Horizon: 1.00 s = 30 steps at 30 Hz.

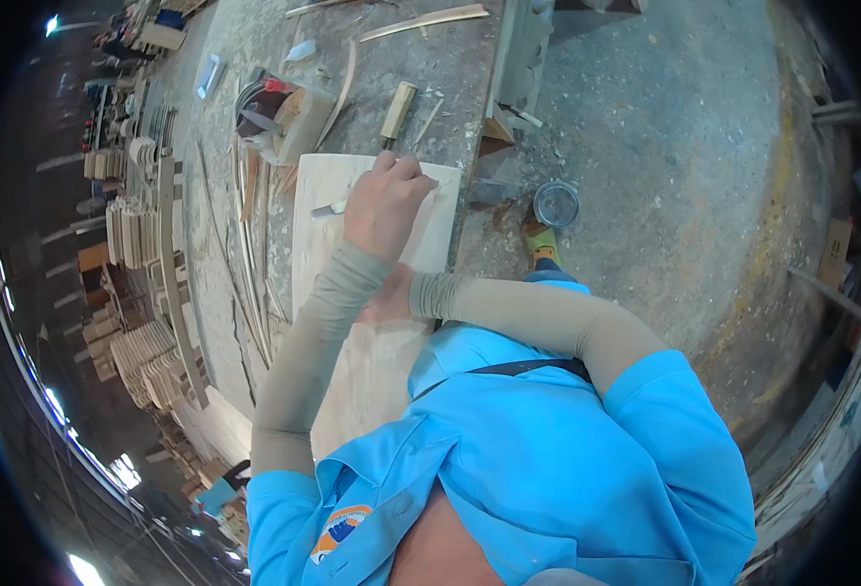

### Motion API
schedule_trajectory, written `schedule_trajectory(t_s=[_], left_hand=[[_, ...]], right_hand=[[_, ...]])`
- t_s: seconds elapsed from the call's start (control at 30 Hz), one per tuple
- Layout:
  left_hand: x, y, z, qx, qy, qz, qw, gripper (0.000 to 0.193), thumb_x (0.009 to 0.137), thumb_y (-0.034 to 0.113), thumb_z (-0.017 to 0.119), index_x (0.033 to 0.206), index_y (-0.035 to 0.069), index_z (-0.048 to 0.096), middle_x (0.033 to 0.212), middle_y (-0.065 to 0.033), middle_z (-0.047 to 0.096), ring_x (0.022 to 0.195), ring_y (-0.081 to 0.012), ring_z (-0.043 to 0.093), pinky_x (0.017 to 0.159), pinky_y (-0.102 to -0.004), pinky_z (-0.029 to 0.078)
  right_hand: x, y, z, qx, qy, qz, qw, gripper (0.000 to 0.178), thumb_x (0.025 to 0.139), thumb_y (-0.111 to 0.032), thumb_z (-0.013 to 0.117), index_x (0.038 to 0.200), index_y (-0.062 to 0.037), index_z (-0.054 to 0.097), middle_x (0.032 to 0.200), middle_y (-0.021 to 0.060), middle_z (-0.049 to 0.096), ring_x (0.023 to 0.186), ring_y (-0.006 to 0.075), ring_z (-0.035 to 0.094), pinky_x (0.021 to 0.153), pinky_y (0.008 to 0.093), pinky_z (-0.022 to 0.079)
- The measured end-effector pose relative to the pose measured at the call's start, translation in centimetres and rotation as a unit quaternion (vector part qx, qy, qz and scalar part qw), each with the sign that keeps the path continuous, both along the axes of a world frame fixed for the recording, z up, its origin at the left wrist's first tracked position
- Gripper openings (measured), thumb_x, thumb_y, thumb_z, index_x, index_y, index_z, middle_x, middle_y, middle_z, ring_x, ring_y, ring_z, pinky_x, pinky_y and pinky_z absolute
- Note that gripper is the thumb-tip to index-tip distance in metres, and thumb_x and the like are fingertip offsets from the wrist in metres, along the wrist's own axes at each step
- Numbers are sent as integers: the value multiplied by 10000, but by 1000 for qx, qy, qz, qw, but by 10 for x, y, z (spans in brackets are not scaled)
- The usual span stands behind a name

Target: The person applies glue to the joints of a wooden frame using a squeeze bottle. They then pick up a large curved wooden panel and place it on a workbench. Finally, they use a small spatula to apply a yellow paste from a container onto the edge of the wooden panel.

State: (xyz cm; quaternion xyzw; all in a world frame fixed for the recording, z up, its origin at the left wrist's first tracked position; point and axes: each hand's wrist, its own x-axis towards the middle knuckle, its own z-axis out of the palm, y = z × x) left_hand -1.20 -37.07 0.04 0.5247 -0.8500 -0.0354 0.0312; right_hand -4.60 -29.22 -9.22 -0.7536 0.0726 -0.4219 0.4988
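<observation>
A pale flat wooden board point(318, 269) lies lengthwise on the workbench in front of me. My left hand point(388, 203) is over its far half, fingers curled down and closed. A thin, flat, blade-like piece point(329, 209) shows at the left side of that hand; what the fingers hold is hidden beneath them. Just past the board's far edge lies a tool with a wooden handle point(398, 109), its dark end near my left knuckles. My right hand point(389, 296) rests low over the board, crossed under my left forearm, which hides most of its fingers.
Beyond the board, a clear-sided container point(304, 125) holds mixed items. Thin wood strips point(247, 244) lie along the left, and a curved strip point(426, 21) at the back. Right of the bench edge, a round tin point(556, 204) stands low by my shoe point(540, 240). Stacked wooden parts point(130, 232) fill the far left.
</observation>
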Motion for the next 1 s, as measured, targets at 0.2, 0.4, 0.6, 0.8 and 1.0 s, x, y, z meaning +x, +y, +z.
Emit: schedule_trajectory(t_s=[0.2, 0.4, 0.6, 0.8, 1.0], left_hand=[[38, 38, 96, -91, 86, 140, 982, 126, 749, 64, 651, 870, 59, 689, 798, -65, 595, 789, -259, 567, 666, -342, 469], [91, 129, 145, -19, 29, 304, 952, 102, 788, 87, 650, 881, 64, 684, 798, -80, 594, 724, -256, 602, 628, -343, 472], [98, 184, 98, 28, -67, 373, 925, 82, 807, 191, 634, 842, 119, 651, 766, -38, 571, 725, -237, 612, 603, -356, 475], [85, 190, 70, -10, -57, 418, 907, 79, 812, 197, 627, 831, 122, 612, 750, -41, 548, 704, -239, 603, 570, -359, 475], [78, 184, 59, -48, -76, 415, 905, 67, 759, 150, 615, 777, 111, 564, 734, -39, 532, 692, -219, 592, 549, -346, 463]], right_hand=[[-12, -23, 30, 51, 86, 108, 989, 564, 704, -240, 739, 1191, -52, 524, 1189, 135, 565, 1130, 306, 516, 1000, 409, 370], [-7, -22, 32, -11, 63, 81, 995, 567, 676, -223, 748, 1175, -74, 524, 1144, 98, 581, 1097, 276, 537, 990, 404, 365], [-2, -15, 38, -29, 95, 63, 993, 582, 662, -234, 749, 1180, -91, 526, 1135, 90, 590, 1082, 280, 542, 965, 406, 382], [0, -14, 38, -30, 120, 57, 991, 585, 649, -250, 759, 1168, -94, 539, 1136, 83, 595, 1079, 292, 542, 940, 408, 401], [2, -12, 34, -23, 122, 58, 991, 587, 650, -244, 758, 1174, -95, 539, 1133, 87, 594, 1077, 303, 540, 935, 411, 405]])
